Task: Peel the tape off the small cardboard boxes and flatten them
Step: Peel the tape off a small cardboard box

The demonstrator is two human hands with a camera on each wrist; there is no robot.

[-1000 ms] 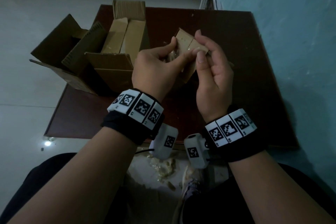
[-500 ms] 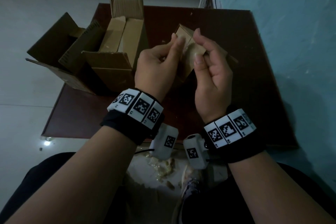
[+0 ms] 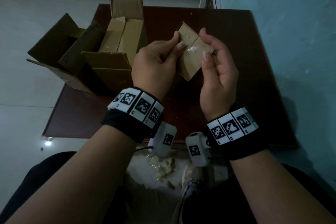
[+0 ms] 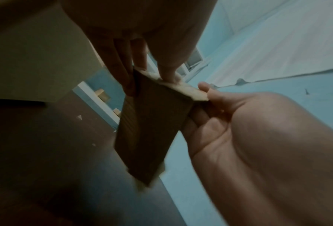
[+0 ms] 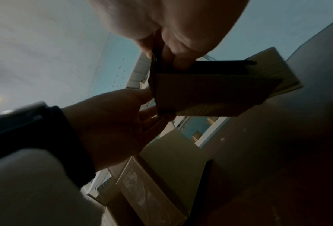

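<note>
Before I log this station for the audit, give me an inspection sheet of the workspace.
Surface: dark brown table, partly bare.
Job's things: small cardboard box held above the table, crumpled tape on its top seam.
Clutter: large open cartons on the table's left; tape scraps on the floor by a shoe.
Grippers: left hand pinches the box's left side; right hand holds its right end.
Cables: thin black lead at the left wrist camera.
Surroundings: blue wall, pale tiled floor, white shelf upright.
</note>
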